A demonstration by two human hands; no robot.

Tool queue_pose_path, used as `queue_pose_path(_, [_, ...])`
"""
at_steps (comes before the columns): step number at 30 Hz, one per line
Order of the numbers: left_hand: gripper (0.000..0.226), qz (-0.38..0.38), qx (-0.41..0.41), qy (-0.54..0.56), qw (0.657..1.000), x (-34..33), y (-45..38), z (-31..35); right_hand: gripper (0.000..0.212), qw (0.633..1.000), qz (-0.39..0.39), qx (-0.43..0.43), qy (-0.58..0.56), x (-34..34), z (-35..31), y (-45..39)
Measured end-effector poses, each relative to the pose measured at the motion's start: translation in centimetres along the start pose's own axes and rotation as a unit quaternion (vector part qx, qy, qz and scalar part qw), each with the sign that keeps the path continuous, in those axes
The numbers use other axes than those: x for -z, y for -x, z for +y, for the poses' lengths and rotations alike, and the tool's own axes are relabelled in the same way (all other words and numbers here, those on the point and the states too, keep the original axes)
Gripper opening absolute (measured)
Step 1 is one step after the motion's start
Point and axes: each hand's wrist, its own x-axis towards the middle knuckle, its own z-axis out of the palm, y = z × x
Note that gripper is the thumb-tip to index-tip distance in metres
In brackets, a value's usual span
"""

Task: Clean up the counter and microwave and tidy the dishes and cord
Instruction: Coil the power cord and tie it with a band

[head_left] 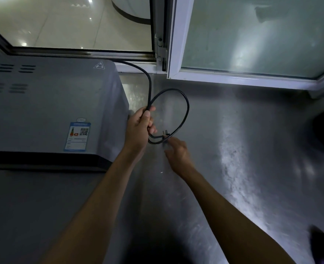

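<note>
Left hand (141, 126) clamps the cord (186, 109) loop just right of the microwave (48, 111); plug (165, 134) dangles nearest the right hand (177, 152), grip unclear from blur.

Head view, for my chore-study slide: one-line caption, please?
Left hand grips looped black power cord beside grey microwave; right hand reaches its plug.
</note>
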Motion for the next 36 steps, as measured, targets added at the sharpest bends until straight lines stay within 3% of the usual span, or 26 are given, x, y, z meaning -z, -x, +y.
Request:
queue_pose_path(6, [0.029, -0.001, 0.017, 0.021, 1.0, 0.0, -0.6, 0.2, 0.069, 1.0, 0.006, 0.016, 0.019, -0.9, -1.0, -1.0])
queue_pose_path(8, [0.028, -0.004, 0.017, 0.035, 0.999, 0.0, -0.8, 0.2, 0.062, 1.0, 0.021, 0.017, -0.005, -1.0, -1.2, -1.3])
queue_pose_path(12, [0.028, -0.001, 0.009, 0.028, 1.0, 0.2, -1.2, 0.2, 0.027, 0.995, 0.095, 0.018, -0.007, -0.8, -0.9, -1.7])
queue_pose_path(15, [0.029, 0.011, 0.007, 0.028, 1.0, 0.4, -1.6, 0.1, 0.014, 0.995, 0.098, 0.004, -0.003, 0.3, -0.5, -1.0])
queue_pose_path(28, [0.022, 0.02, 0.001, -0.031, 0.999, -1.4, -0.9, 0.4, 0.01, 0.953, 0.227, 0.159, 0.121, 7.1, 0.1, 2.6])
queue_pose_path(36, [0.023, 0.014, -0.023, -0.104, 0.994, -0.5, -0.4, 0.1, 0.008, 0.925, 0.206, 0.256, 0.193, 9.6, -0.7, 2.6])
